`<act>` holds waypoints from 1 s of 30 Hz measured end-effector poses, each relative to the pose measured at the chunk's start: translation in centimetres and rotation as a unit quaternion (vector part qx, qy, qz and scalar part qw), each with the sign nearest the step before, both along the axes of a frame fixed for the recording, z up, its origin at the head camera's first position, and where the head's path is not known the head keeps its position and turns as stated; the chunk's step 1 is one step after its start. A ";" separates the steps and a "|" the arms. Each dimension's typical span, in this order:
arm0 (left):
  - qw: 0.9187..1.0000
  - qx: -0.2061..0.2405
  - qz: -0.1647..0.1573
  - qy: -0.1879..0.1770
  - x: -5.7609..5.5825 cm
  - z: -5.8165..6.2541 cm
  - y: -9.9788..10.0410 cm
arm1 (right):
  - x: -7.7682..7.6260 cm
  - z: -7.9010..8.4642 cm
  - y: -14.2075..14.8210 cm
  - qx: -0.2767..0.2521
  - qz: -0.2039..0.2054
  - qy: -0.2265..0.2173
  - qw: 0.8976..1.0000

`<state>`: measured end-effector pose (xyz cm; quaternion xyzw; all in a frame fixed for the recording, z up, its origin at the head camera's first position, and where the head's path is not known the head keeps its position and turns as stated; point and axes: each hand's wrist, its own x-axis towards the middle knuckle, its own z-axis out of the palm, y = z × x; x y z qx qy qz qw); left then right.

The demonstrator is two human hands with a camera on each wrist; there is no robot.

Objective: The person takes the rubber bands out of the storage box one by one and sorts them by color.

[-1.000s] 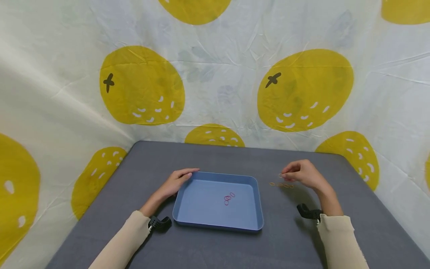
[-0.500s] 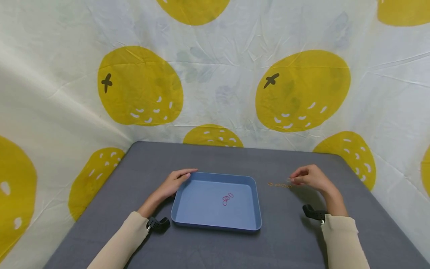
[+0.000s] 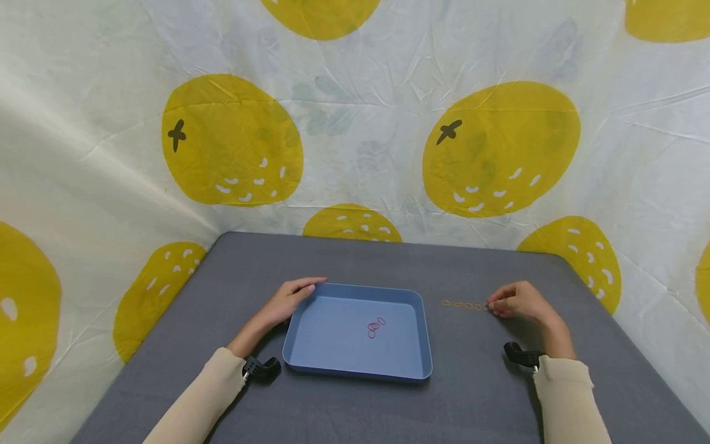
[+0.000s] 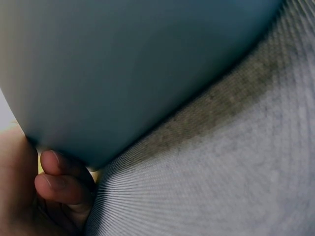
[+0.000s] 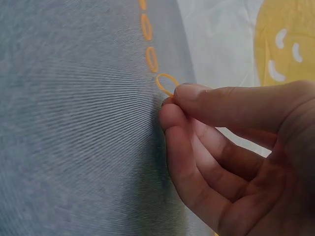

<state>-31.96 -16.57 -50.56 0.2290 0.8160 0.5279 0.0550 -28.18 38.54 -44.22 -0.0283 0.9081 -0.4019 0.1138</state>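
Note:
My left hand holds the far left corner of a shallow blue tray. In the left wrist view its curled fingers lie against the outside of the tray wall. Several red rubber bands lie in the tray, some overlapping. To the right of the tray, my right hand pinches an orange-yellow rubber band between thumb and fingertips, low at the table. The pinched side of the band is hidden by the thumb. Other orange-yellow rubber bands lie in a row leading up to it.
A grey cloth-covered table carries everything. Behind it and along the sides hangs a white curtain printed with large yellow fruit. Each wrist wears a black camera mount.
My right hand has moved right and down to the table with the rubber band, to the right end of the row. My left hand and the tray have stayed put.

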 end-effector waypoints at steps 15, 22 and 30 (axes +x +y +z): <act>1.000 -0.006 -0.001 0.004 0.1 0.3 0.1 | -0.3 -0.5 0.3 0.016 -0.016 0.002 1.000; 1.000 -0.007 0.000 0.010 0.1 0.2 0.0 | -0.3 -0.6 0.2 0.028 -0.017 0.004 0.999; 1.000 -0.006 -0.002 0.014 0.1 0.1 0.0 | -0.1 -0.3 0.1 0.026 -0.019 0.006 0.999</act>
